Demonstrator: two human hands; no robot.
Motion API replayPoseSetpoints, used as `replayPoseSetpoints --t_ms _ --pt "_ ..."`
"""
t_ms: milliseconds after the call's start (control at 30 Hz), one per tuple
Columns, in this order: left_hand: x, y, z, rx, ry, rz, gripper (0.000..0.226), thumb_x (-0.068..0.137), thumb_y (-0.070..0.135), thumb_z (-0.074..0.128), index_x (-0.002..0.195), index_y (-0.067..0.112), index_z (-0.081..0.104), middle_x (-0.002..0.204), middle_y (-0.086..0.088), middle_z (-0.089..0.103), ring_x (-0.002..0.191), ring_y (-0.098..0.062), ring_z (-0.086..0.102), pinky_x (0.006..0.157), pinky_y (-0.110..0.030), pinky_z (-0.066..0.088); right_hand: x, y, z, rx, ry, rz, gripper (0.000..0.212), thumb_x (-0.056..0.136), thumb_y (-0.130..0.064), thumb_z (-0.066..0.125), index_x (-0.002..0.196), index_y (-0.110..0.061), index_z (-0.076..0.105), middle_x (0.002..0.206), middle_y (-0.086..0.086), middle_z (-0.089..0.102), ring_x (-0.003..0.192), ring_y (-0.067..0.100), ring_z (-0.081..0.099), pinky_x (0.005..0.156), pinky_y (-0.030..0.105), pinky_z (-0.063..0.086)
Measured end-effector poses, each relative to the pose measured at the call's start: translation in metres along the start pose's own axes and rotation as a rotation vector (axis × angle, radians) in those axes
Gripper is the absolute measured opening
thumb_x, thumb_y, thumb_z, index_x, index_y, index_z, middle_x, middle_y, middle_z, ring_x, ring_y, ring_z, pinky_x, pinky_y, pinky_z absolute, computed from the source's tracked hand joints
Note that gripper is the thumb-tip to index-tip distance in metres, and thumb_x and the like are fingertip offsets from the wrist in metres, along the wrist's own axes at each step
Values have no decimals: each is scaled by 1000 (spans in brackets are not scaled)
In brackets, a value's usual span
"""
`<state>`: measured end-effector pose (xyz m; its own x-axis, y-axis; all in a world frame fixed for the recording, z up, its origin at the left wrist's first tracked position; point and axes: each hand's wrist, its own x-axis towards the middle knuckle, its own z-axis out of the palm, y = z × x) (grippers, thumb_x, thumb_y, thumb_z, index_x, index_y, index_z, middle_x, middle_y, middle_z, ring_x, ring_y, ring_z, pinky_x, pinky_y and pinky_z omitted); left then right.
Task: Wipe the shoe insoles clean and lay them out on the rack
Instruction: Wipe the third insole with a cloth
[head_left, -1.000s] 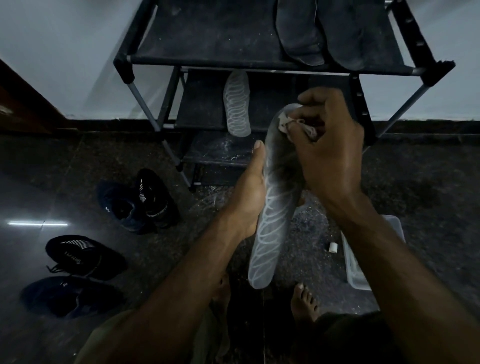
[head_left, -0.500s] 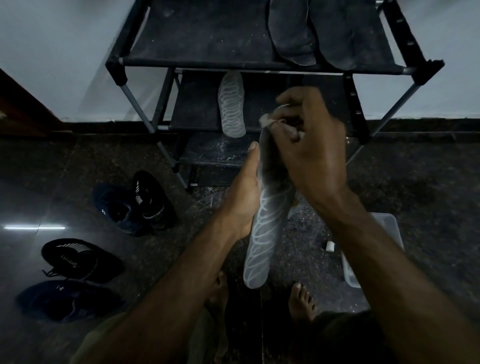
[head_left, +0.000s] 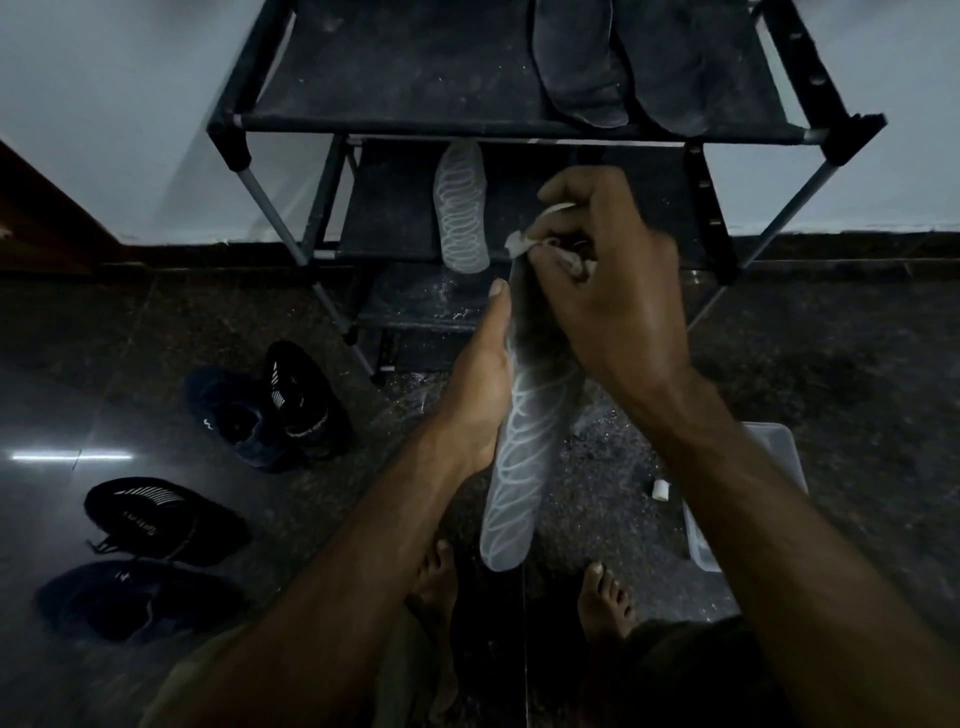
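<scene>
My left hand (head_left: 480, 387) grips a long pale insole (head_left: 522, 467) with a looped pattern, held upright and edge-on above the floor. My right hand (head_left: 605, 291) presses a small white wipe (head_left: 522, 244) against the insole's top end, which it partly hides. A matching patterned insole (head_left: 460, 208) lies on the middle shelf of the black shoe rack (head_left: 415, 122). Two dark insoles (head_left: 576, 67) lie side by side on the top shelf at the right.
Two pairs of dark sneakers (head_left: 270, 405) (head_left: 156, 519) sit on the dark floor at the left. A clear plastic tub (head_left: 774, 452) stands at the right, with a small white object (head_left: 660, 489) beside it. My bare feet (head_left: 605, 597) are below the insole.
My right hand has slid the wipe leftward across the insole's top end. The insole has turned more edge-on, and the left hand keeps its grip.
</scene>
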<state>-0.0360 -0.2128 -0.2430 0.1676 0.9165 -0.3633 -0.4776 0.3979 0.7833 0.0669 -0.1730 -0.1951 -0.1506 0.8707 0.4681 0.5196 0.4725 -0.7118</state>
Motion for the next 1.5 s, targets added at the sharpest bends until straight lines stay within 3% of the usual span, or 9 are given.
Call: replayPoseSetpoints --t_ms 100,200,333,467,667,867,1067,1333,1500 --pt "0 -2 -1 56 2 -4 61 103 52 19 130 14 57 121 -9 67 114 -23 62 102 -40 47 6 12 -8 -3 113 59 33 85 -2 64 116 -10 53 92 -4 69 88 9 65 76 30 55" --pt "0 -4 1 69 -7 -29 61 102 54 20 130 15 57 123 -9 67 113 -24 64 95 -37 52 8 21 -17 -7 179 125 33 85 -3 64 116 -9 53 91 -5 67 85 5 64 76 24 53" --pt "-1 -1 4 91 20 -30 60 102 55 21 128 16 59 117 -7 68 107 -23 64 89 -38 53 1 10 -8 33 84 91 31 86 -3 64 114 -10 52 92 -8 68 88 2 66 77 22 54" --pt "1 0 0 135 95 21 62 103 52 23 139 10 49 134 -19 57 125 -34 54 107 -50 42 1 4 -3 -11 9 4 28 86 -3 63 111 -10 53 94 -2 69 90 10 67 76 33 56" --pt "-3 -1 3 180 18 -28 60 100 58 23 128 20 60 124 -9 67 113 -23 64 91 -37 54 8 25 -21 -39 180 84 28 88 -7 64 114 -7 54 92 -3 68 86 7 66 77 29 55" --pt "-1 2 -2 231 128 10 60 94 67 34 109 21 69 114 -11 68 110 -25 63 104 -47 46 -3 5 0 -28 -47 -50 30 85 -2 60 114 -10 53 97 0 69 92 18 66 75 40 55" --pt "-3 1 6 127 26 -12 56 102 54 22 112 22 67 116 -9 69 112 -27 63 96 -42 52 6 27 -15 -63 168 44 27 84 -2 60 110 -9 55 93 2 68 88 22 64 75 45 53" --pt "-4 6 0 -5 42 20 56 104 49 27 127 11 61 114 -14 69 106 -25 67 90 -36 54 -6 0 5 69 -68 -42 16 85 -1 64 99 -6 59 91 1 65 84 9 63 73 28 54" --pt "-5 10 -1 -25 18 51 52 103 44 28 115 10 65 105 -12 72 99 -22 68 87 -36 54 -5 4 -1 162 -104 -1 19 91 -21 67 104 -7 63 95 -9 66 88 0 64 74 11 48"
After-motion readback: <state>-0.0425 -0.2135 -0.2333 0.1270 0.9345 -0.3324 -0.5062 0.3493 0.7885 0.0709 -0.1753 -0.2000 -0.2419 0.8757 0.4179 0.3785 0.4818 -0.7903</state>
